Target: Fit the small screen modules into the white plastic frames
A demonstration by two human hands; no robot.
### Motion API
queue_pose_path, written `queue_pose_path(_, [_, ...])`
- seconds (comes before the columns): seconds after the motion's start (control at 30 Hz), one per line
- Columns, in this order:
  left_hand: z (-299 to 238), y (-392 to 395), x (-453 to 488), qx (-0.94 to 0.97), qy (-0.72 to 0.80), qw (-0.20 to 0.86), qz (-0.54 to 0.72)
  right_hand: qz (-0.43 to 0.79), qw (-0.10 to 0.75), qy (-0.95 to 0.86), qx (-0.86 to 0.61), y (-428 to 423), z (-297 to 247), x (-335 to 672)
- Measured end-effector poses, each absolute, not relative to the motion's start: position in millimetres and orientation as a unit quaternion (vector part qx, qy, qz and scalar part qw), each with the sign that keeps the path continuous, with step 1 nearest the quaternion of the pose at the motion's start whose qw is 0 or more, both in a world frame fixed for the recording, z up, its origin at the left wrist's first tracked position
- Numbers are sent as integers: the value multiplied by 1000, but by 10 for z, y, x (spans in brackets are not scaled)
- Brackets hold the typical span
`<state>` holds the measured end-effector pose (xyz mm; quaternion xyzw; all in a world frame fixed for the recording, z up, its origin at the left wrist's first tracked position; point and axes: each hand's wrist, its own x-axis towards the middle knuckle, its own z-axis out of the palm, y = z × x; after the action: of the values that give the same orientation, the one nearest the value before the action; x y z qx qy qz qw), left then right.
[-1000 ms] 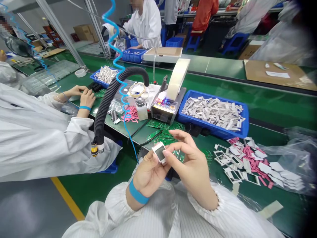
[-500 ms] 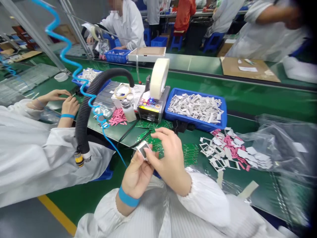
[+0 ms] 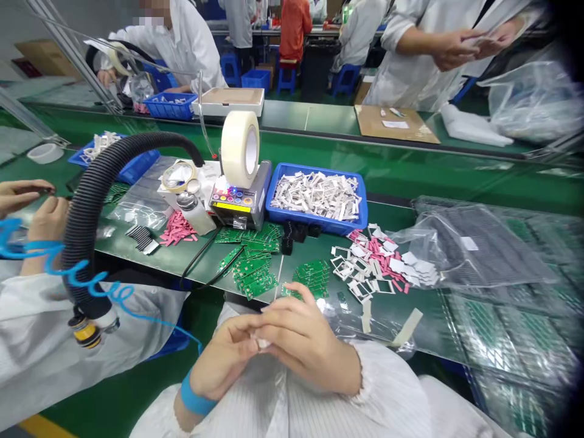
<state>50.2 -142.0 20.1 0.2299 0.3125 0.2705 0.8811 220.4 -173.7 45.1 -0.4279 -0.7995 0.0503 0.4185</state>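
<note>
My left hand [image 3: 223,353], a blue band around its wrist, and my right hand [image 3: 305,337] meet close to my body, just off the table's front edge. Between their fingertips they pinch a small white-framed display [image 3: 263,344]. Only a white bit of it shows; the fingers cover the rest. Beyond my hands lie green circuit boards [image 3: 253,274], with another group of boards [image 3: 312,277] just past my right fingers. Loose white frames [image 3: 360,274] are spread to the right, mixed with pink strips [image 3: 376,255] and white pieces [image 3: 415,267].
A blue bin [image 3: 314,224] full of white parts stands behind the boards, beside a tape dispenser [image 3: 232,213] and a bottle [image 3: 198,216]. A black hose [image 3: 79,237] arches at left, near a co-worker's hands [image 3: 45,222]. A plastic bag [image 3: 483,243] lies right.
My hands have come lower and closer together, and my right fingers now cover the display, whose dark face showed before. The view has turned right.
</note>
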Motion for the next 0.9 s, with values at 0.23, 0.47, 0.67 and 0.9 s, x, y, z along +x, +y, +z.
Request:
queue_pose_path(0.23, [166,-1396,648,143,298,894,301,-35,449,-788,-420,-1749,297,2322])
queue_pose_path(0.47, [23,-1195,585,175,308,877,325,-21,63,-620,-782,-1417,-20,2720])
queue_pose_path(0.67, [20,-1147,617,163,276,877,358,-6,11,-636,-771,-1312,-72,2676])
queue_pose_path(0.9, [117,-1123,593,137,247,893,350,-23,-19,-625,-780,-1322,-7,2697])
